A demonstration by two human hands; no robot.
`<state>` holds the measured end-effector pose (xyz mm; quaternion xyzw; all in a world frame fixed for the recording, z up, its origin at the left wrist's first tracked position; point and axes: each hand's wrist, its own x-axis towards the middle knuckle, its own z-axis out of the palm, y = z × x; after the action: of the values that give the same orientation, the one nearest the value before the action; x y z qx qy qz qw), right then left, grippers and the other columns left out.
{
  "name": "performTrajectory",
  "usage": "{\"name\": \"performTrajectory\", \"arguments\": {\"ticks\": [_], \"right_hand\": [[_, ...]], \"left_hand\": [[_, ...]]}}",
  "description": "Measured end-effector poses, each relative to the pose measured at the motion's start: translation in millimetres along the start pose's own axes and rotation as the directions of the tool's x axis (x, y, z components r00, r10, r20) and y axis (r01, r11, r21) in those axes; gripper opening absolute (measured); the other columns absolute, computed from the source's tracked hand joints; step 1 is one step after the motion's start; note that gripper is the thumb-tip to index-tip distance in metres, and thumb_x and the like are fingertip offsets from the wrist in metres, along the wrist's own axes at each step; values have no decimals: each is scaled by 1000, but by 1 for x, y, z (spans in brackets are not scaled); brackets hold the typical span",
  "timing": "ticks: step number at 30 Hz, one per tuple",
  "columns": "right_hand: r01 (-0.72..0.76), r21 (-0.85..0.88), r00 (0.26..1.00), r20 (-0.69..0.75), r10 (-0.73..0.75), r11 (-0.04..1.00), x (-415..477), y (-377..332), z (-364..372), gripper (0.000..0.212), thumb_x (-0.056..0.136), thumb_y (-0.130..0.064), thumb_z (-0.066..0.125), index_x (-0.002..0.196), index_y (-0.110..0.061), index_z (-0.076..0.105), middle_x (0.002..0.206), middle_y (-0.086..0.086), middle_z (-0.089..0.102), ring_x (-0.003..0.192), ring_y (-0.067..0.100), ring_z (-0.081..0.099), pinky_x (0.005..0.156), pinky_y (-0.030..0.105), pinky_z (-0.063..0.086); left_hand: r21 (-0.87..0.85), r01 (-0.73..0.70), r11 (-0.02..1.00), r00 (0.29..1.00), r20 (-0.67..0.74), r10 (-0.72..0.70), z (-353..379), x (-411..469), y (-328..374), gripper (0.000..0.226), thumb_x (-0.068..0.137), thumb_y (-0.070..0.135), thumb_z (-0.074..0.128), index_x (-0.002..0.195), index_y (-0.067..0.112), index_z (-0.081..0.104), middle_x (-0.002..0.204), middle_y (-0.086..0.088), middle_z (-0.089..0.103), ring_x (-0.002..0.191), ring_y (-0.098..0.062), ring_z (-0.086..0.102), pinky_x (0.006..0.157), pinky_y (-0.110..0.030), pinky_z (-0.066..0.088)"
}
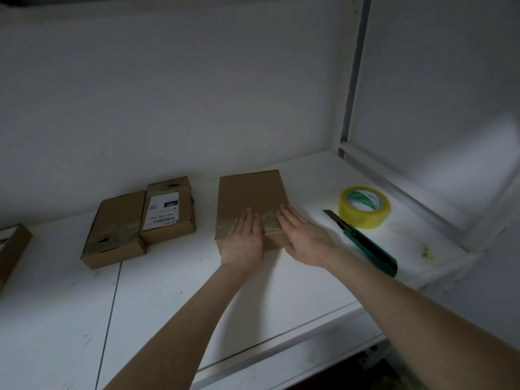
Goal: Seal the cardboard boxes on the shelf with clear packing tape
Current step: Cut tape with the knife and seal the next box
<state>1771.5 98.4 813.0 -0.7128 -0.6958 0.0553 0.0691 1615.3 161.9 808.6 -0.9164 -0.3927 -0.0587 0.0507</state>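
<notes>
A flat brown cardboard box [250, 192] lies on the white shelf [168, 299], a strip of clear tape [270, 222] across its near end. My left hand [244, 243] lies flat, palm down, on the box's near left part, over the tape. My right hand [305, 237] rests flat on the near right corner, fingers straight and together. Neither hand holds anything. A roll of yellowish clear packing tape [364, 206] stands to the right of the box. A green utility knife [365, 244] lies just in front of the roll, blade out.
Two smaller taped boxes lie side by side at the left, a plain one [114, 232] and one with a white label [168, 211]. Another box's corner [11, 251] shows at the far left edge. A white upright post [351, 80] and wall close off the right.
</notes>
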Motion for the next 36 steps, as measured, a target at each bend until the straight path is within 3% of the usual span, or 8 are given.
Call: {"name": "performTrajectory", "arguments": {"ticks": [3,7,13,19,23,25,32,36], "right_hand": [[-80,105,997,30,78,991,1,-10,-4,79,95,-22,50,155,-9,0,163,4,-12,150,14,-4,117,29,20],[-282,420,958,78,275,863,3,-19,-8,94,90,-26,59,155,-11,-7,163,6,-11,143,26,30,107,31,35],[-411,504,901,95,424,760,14,-17,3,99,90,-31,65,155,-11,-7,147,12,45,131,29,46,105,32,39],[-472,392,878,125,462,790,14,-9,-5,67,83,-44,71,137,-13,45,130,9,59,116,27,58,93,34,49],[-368,307,929,81,361,878,17,-18,-16,101,83,-41,72,155,-17,5,163,7,10,144,26,29,108,37,38],[-283,210,959,66,275,936,19,-25,-14,95,90,-37,65,156,-16,-1,163,5,-7,149,23,13,114,37,30],[-361,177,932,104,347,916,17,-23,-11,91,95,-39,58,155,-8,-3,163,9,-6,141,30,34,107,38,38],[-231,78,973,11,231,970,7,-19,-7,86,96,-32,55,155,-13,-4,163,4,-10,150,25,6,118,34,19]], "left_hand": [[24,134,991,989,59,-135,-6,2,7,65,100,24,33,150,-2,1,159,-21,1,148,-27,4,121,-36,6],[11,148,989,987,57,-148,-4,4,13,69,100,30,33,150,0,-4,159,-18,-5,148,-27,-4,121,-39,0],[-14,49,999,997,54,-49,-1,5,10,58,104,24,26,152,7,-1,160,-15,-2,149,-25,1,119,-33,1],[-19,-35,999,998,51,36,-7,3,-6,59,102,18,29,152,6,0,161,-13,-2,149,-23,2,118,-30,0],[-12,5,1000,1000,-10,-5,-5,-4,-8,64,100,21,33,152,8,-3,161,-11,-2,149,-23,0,119,-33,0],[-7,3,1000,1000,-19,-3,-2,-5,-5,61,101,20,31,153,13,0,161,-11,0,149,-22,3,121,-33,3],[-7,103,995,993,64,-102,-7,-1,3,62,102,16,32,153,19,-2,160,-17,-3,149,-26,1,120,-34,7],[9,66,998,998,-16,-65,-10,1,13,64,101,22,32,152,8,-4,161,-14,-3,149,-25,-1,119,-38,-2]]}}
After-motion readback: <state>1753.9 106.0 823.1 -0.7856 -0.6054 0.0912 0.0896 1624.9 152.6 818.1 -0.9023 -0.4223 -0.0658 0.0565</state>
